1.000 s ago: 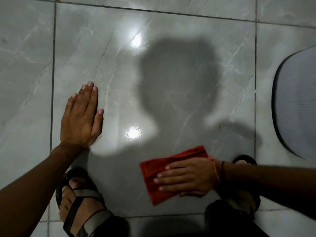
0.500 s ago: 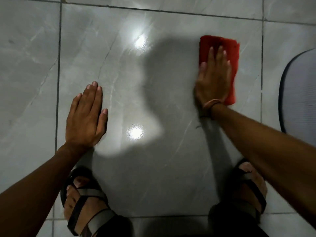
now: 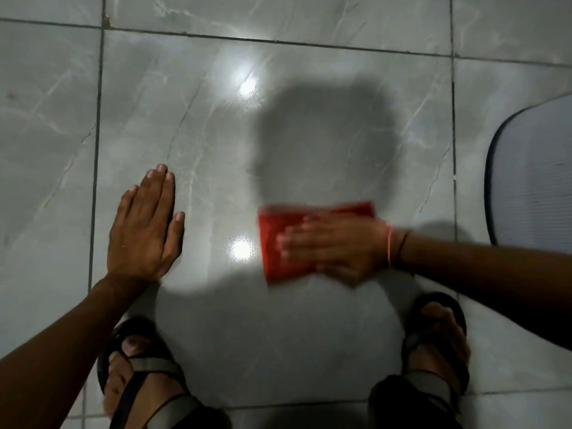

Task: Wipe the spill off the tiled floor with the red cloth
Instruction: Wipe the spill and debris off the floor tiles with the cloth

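**Flat palm drives the cloth across a glossy tile**

Head view: the right hand lies flat on the red cloth, fingers together and pressing down rather than clamped around it, probably so the whole folded rectangle meets the floor. Both are blurred. The left hand rests open, palm down, likely as a brace. The cloth looks soft; the grey marbled tiles are hard and shiny. No spill is discernible. A ribbed grey mat lies well to the right.
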A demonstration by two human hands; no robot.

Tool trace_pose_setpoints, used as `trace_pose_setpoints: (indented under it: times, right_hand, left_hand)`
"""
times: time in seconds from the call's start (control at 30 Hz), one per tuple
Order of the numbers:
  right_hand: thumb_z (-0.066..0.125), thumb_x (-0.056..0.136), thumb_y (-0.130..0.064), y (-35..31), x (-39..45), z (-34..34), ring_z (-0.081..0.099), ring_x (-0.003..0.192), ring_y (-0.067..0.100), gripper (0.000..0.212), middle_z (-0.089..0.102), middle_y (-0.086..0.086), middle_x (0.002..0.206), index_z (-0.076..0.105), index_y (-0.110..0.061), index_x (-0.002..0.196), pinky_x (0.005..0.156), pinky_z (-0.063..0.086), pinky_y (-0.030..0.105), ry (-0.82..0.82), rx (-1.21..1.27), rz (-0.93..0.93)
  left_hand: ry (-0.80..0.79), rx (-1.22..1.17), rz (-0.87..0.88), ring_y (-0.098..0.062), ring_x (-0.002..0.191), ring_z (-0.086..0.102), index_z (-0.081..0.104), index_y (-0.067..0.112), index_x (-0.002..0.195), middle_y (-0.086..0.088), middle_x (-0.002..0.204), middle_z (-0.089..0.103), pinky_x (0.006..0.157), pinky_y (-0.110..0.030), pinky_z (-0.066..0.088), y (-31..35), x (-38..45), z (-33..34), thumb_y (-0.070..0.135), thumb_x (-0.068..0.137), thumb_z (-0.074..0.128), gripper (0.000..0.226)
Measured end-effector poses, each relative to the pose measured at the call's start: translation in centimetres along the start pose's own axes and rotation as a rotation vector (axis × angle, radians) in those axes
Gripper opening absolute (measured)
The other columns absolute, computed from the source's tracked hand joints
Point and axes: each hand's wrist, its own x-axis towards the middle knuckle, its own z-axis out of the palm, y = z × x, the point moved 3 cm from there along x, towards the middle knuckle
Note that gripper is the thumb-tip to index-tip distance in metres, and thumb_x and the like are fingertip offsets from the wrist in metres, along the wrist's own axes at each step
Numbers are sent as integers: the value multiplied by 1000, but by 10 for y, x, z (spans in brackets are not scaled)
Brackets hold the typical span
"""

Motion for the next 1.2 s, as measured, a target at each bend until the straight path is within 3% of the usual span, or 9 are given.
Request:
trace_pose_setpoints:
  times: [0.13,0.23,0.33,0.47,0.53,0.77,0.93,1.07,1.2]
  right_hand:
    - [33,109,-36,110,3,-50,26,158,29,56,30,13,169,29,-15,161,129,23,52,305,-144,1006]
    - [22,106,-41,118,41,-48,20,160,25,62,23,11,171,23,-16,162,131,15,45,416,-122,1420]
    - [27,105,-40,72,79,-33,27,157,31,62,30,17,168,30,-11,160,129,24,49,355,-181,1186]
    - [41,107,-32,-2,105,-9,34,154,31,53,39,15,164,43,-12,155,126,30,50,-13,-114,-92]
    - [39,108,-33,31,113,-17,41,151,30,50,46,14,160,48,-14,153,124,34,50,-48,-163,-297]
    - [42,107,-32,158,88,-65,32,155,30,55,33,13,168,36,-17,159,128,25,50,312,-83,922]
    - [34,110,-33,160,-25,-71,20,159,31,56,20,14,172,23,-18,163,131,17,54,360,-69,1331]
    - [24,111,-38,79,-39,-41,18,159,30,58,18,14,172,19,-15,164,131,18,52,474,-47,1645]
    - [29,111,-37,-32,33,-4,22,158,36,62,19,21,170,16,-8,163,127,27,54,355,-106,1528]
  left_hand:
    - [4,-1,-2,-27,163,20,26,3,166,-16,174,24,132,-40,12,0,0,0,31,108,35,65]
    - [24,10,10,-29,162,23,27,1,165,-16,174,26,131,-44,17,-1,-1,1,30,107,36,65]
    - [16,12,4,-28,162,23,27,2,165,-16,174,26,131,-43,16,0,-1,1,30,107,36,65]
    - [11,11,0,-28,162,22,26,3,166,-15,175,23,131,-45,17,-1,-1,1,31,107,35,66]
    - [11,14,10,-28,162,22,26,3,166,-15,175,23,131,-45,16,0,-1,1,31,107,35,66]
    - [-3,11,-3,-26,163,19,27,3,166,-14,175,23,132,-41,14,-2,-2,3,30,107,36,65]
    - [1,4,-17,-25,163,21,28,4,166,-13,174,24,132,-39,13,-3,-2,3,32,108,36,65]
    - [3,3,-13,-27,162,23,27,4,166,-14,174,25,131,-42,16,-2,0,3,32,108,35,65]
    - [6,12,-5,-28,162,24,28,3,166,-15,174,26,131,-44,18,-1,0,2,32,108,35,65]
